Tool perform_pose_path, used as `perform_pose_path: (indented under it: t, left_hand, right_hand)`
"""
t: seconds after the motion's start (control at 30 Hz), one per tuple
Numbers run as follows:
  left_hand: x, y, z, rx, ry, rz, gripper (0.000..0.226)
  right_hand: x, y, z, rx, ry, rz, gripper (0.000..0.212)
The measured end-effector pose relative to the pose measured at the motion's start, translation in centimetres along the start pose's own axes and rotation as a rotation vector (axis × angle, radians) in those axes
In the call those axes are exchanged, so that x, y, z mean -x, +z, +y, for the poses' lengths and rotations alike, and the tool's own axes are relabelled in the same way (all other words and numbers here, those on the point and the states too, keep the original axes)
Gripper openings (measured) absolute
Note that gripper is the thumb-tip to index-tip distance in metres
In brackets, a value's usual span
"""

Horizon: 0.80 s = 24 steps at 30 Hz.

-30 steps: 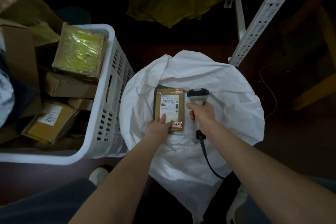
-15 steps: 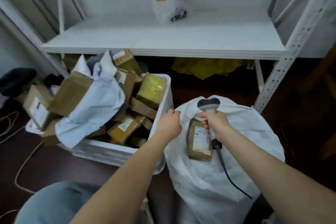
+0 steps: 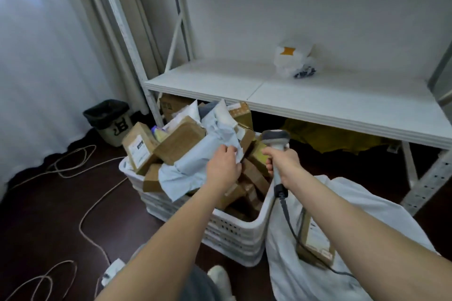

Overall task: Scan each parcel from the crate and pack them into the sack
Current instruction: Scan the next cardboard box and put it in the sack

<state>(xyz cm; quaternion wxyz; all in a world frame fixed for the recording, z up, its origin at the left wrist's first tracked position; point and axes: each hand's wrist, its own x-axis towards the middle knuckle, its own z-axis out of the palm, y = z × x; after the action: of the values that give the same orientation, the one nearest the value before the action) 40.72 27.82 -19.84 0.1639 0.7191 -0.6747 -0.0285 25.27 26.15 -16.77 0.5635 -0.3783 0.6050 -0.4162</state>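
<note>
The white slotted crate [image 3: 234,230] stands at 6 o'clock in the view. It is heaped with cardboard parcels, and a pale blue poly mailer [image 3: 195,168] lies across the top. The left hand [image 3: 223,168] lies on the mailer's 3 o'clock edge with its fingers bent over the corner. Motion blur hides whether they pinch the film or only touch it. The right hand [image 3: 285,162] is clenched round the grip of the barcode scanner [image 3: 276,138], head upward, at 3 o'clock of the left hand and above the crate's rim. The scanner cable [image 3: 285,208] hangs down across the white sack [image 3: 354,193], which stands against the crate at 4 o'clock. One brown labelled parcel [image 3: 315,239] lies on the sack's crumpled fabric, partly hidden by the right forearm. A white shelf [image 3: 318,95] spans 1 o'clock.
</note>
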Motion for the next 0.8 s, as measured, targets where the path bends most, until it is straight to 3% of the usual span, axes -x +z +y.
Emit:
perform_pose_path:
  t: [0.27, 0.37, 0.43, 0.57, 0.67, 0.7, 0.8]
  left_hand:
    - [-7.3, -4.1, -8.8, 0.059, -0.352, 0.199, 0.062]
    - [-10.0, -4.4, -11.2, 0.134, -0.434, 0.163, 0.071]
    - [-11.0, -4.3, -12.1, 0.145, -0.470, 0.135, 0.064]
    - [-10.9, -4.3, -12.5, 0.226, -0.483, 0.170, 0.039]
    - [-10.3, -3.2, -14.0, 0.313, -0.518, 0.251, 0.018]
    - [-10.1, -3.0, -14.6, 0.332, -0.566, 0.246, 0.029]
    - [-9.8, -3.2, -17.0, 0.389, -0.763, 0.158, 0.088]
  right_hand:
    - [-4.1, 8.5, -2.6, 0.025, -0.079, -0.046, 0.016]
    - [-5.8, 10.8, -3.0, 0.055, -0.128, -0.044, 0.018]
    - [-6.6, 11.9, -3.0, 0.097, -0.163, -0.051, 0.026]
    - [-7.0, 13.9, -3.3, 0.166, -0.227, -0.099, 0.021]
    - [-6.9, 16.3, -3.6, 0.225, -0.257, -0.149, 0.034]
    - [-6.7, 17.1, -3.7, 0.248, -0.265, -0.163, 0.038]
    - [-6.9, 19.1, -3.7, 0.298, -0.290, -0.188, 0.041]
